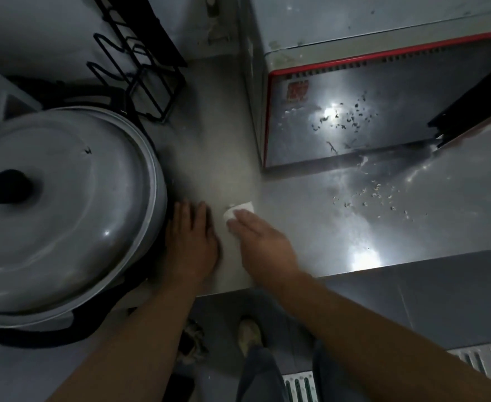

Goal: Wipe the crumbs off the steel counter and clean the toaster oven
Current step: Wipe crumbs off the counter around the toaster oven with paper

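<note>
My right hand (263, 240) lies flat with straight fingers pressing a small white wipe (238, 211) onto the steel tabletop (311, 233), while my left hand (190, 242) rests open and empty just beside it, next to the big lidded pot (64, 204). The strip around the wipe looks bare of crumbs, so I judge the wiping barely begun: a scatter of crumbs (374, 198) lies well to the right on the tabletop, and more specks (345, 120) dot the toaster oven (354, 111) with its red trim, apparently untouched. Behind the pot stands a black wire rack (142, 68).
</note>
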### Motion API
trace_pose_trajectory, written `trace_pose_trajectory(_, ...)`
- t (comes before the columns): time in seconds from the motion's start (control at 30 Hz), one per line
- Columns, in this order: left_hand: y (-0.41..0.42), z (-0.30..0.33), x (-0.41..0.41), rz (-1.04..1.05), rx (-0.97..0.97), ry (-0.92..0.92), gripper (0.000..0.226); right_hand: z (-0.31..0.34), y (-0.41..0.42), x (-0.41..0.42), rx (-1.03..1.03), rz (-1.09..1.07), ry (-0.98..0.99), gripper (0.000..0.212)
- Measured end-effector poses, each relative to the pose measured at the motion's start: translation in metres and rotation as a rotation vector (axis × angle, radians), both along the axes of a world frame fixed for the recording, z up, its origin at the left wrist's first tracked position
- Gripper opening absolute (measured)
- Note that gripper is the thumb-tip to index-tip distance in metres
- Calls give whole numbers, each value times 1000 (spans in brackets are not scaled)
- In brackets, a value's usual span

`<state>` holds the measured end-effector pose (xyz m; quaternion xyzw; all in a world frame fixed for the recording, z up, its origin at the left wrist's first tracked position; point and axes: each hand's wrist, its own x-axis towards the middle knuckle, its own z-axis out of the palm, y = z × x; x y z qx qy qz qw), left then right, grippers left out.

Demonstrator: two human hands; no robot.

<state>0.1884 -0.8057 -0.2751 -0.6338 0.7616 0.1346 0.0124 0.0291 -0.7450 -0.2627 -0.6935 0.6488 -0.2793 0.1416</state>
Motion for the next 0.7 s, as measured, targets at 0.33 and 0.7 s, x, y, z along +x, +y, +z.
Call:
trace_pose_trajectory(0.33, 24, -17, 46, 0, 151, -70, 62, -20, 8, -98, 258, -161, 216, 40)
trace_pose_trajectory(0.7, 21, -13, 51, -30, 142, -107, 61, -25, 63, 35, -139, 230, 62, 33)
